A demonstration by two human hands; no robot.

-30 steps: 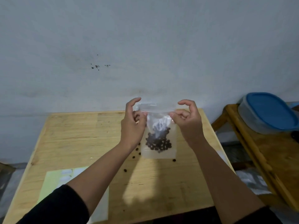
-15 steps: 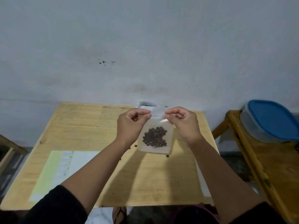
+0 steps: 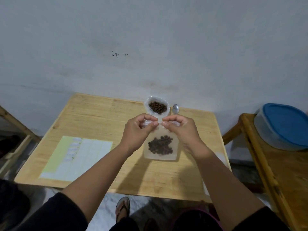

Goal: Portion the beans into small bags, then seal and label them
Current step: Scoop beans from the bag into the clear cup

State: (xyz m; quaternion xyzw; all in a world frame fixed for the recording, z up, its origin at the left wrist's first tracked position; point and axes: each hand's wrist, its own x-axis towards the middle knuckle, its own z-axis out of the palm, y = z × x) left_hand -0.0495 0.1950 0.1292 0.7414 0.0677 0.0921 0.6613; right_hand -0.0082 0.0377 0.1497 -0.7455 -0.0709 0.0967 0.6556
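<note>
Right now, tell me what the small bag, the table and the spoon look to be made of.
Small bag: clear, slightly frosted plastic film; the beans show through it. Table: pale wood, matte, with visible grain and plank seams. Spoon: probably metal, judging by its grey reflective bowl; its handle is hidden, so this is uncertain.

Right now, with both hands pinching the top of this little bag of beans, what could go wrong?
1. The left hand and right hand pinch only the top edge of the small bag; if part of the seal stays unpressed, beans could spill out.
2. The open bag of beans stands just behind the hands, beside the spoon; a forward knuckle bump might tip it over.
</note>
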